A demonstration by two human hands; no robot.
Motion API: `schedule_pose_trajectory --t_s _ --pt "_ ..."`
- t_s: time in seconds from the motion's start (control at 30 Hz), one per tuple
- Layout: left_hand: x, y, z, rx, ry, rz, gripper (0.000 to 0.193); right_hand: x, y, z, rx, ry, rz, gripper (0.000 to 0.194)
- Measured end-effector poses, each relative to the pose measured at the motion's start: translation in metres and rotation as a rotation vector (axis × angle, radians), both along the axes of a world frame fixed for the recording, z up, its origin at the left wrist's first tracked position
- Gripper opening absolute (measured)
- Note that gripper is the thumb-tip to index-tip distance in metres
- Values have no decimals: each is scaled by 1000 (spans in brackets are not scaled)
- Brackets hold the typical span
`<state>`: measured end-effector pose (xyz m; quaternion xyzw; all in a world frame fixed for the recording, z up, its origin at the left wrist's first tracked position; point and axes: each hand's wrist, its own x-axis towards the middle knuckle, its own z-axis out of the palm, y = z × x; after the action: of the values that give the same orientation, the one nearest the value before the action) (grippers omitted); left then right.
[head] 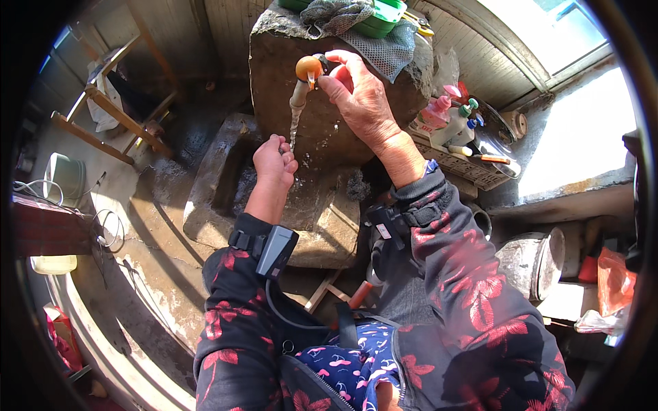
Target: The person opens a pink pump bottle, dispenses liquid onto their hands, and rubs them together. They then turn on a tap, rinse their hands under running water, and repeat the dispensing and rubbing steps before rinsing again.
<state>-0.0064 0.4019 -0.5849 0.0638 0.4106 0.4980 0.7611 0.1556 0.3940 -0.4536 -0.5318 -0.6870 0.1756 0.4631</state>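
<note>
Water runs from a faucet point(299, 95) with an orange knob point(308, 68), mounted on the front of a rough stone block. My right hand point(357, 92) is raised at the knob's right side, thumb and forefinger curved around its edge; whether they touch it I cannot tell. Below the spout my left hand point(276, 160) is closed in a fist beside the falling water. A small dark bit shows between its fingers, but what it is cannot be made out. Under both hands lies a wet stone basin point(324, 226), with drops splashing into it.
Pump bottles point(437, 115) stand in a plastic basket point(462, 164) at the right. A mesh cloth point(383, 49) and a green container point(383, 18) lie on the block. A dark scouring pad point(358, 186) rests by the basin. A wooden frame point(115, 108) stands at the left.
</note>
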Motion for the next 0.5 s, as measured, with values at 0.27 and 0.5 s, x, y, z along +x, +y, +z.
schedule_pose_trajectory --t_s 0.27,0.5 --pt "-36 -4 8 -120 19 -71 34 0 39 47 418 -590 569 22" --pt "-55 -5 4 37 109 -165 10 -10 22 35 49 -122 462 35"
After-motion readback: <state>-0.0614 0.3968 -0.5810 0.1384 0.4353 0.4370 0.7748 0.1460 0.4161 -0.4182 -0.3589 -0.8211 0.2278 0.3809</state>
